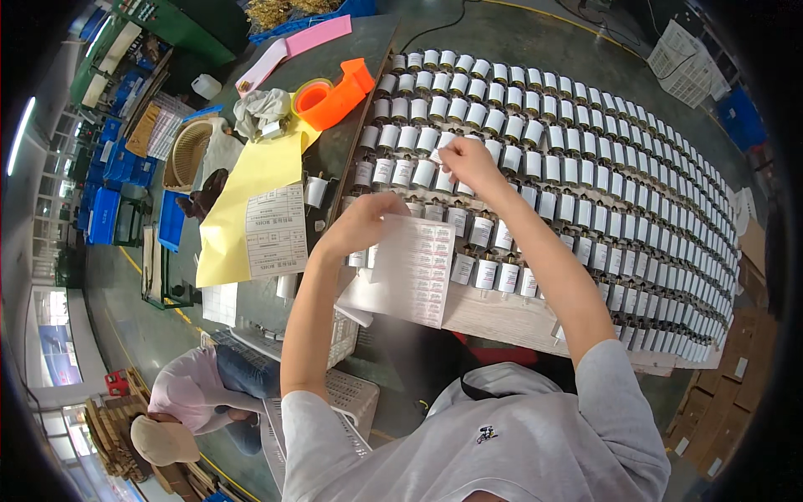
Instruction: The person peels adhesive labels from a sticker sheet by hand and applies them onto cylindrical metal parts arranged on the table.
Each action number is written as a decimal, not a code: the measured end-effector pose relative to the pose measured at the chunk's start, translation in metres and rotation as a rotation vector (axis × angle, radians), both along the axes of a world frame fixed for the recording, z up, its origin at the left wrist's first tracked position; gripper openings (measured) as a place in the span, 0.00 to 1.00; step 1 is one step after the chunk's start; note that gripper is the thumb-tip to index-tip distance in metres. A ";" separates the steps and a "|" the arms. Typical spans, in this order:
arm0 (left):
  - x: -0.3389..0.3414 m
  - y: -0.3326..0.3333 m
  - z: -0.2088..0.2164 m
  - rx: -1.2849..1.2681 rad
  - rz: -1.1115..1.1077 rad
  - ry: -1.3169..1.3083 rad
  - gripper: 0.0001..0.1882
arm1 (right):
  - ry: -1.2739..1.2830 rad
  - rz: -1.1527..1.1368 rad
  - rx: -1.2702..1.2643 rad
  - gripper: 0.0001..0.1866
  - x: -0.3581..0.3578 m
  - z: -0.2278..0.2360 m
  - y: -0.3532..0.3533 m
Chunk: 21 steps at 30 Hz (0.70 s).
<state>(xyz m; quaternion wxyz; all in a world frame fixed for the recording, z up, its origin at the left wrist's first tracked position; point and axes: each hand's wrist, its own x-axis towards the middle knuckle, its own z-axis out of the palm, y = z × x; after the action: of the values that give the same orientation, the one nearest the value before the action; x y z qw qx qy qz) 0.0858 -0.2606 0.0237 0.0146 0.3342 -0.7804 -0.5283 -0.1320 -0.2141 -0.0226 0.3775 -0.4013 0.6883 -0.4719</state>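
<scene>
Here's the pale wooden surface (495,316), the big one, packed with row after row of white-wrapped cylinders (485,274)! To their left, a creased yellow sheet (224,238). Now the label sheet (431,268), out over the nearest rows, its upper edge held in the left grip (365,224). Then an orange tape dispenser (345,99) by the yellow sheet's far end. And the right grip (470,165), pinched narrow over the middle rows, whether around a label I cannot tell
</scene>
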 end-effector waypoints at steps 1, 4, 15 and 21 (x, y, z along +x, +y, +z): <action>-0.001 -0.001 -0.002 -0.025 -0.024 0.008 0.14 | -0.156 -0.023 0.135 0.11 -0.002 0.002 -0.001; -0.009 0.002 -0.005 -0.107 0.022 0.084 0.11 | -0.338 -0.013 0.322 0.10 -0.001 -0.010 -0.009; -0.030 0.021 -0.040 -0.915 -0.034 -0.066 0.04 | -0.302 0.051 0.377 0.09 0.009 -0.024 -0.024; -0.042 0.027 -0.051 -1.110 -0.059 -0.050 0.03 | -0.234 0.050 0.318 0.10 0.005 -0.033 -0.027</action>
<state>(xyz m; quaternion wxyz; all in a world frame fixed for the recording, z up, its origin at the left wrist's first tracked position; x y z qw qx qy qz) 0.0438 -0.2341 -0.0276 0.1553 0.2669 -0.9506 -0.0299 -0.1271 -0.2413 -0.0560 0.5252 -0.2961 0.6955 -0.3908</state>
